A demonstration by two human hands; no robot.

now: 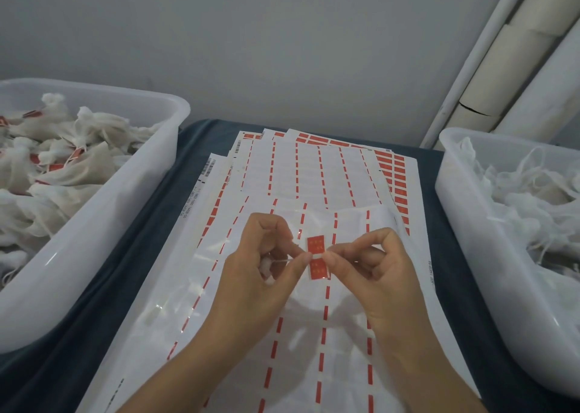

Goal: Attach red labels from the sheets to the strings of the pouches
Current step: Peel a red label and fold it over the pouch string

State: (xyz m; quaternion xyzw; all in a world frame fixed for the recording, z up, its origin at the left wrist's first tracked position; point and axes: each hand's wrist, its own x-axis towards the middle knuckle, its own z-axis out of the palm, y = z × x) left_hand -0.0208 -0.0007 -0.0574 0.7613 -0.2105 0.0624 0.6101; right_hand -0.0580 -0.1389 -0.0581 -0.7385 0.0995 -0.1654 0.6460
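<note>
A plain grey wall backs a work surface draped in dark blue cloth, with pale pipes running up the corner at two o'clock. A fanned stack of label sheets lies down the middle of the cloth, most of them peeled down to white backing with dashed red strips, while unused red labels remain along the right edge at one o'clock.

Over the nearest sheet, at the centre, the left hand and right hand meet fingertip to fingertip. Each pinches a thin white string between thumb and forefinger, stretched across a red label lying open under it. The left hand's other fingers curl around a small white pouch tucked in the palm.

At nine o'clock a translucent plastic bin holds pouches carrying red tags. At three o'clock a second translucent bin holds a tangle of white pouches and strings with no red showing.
</note>
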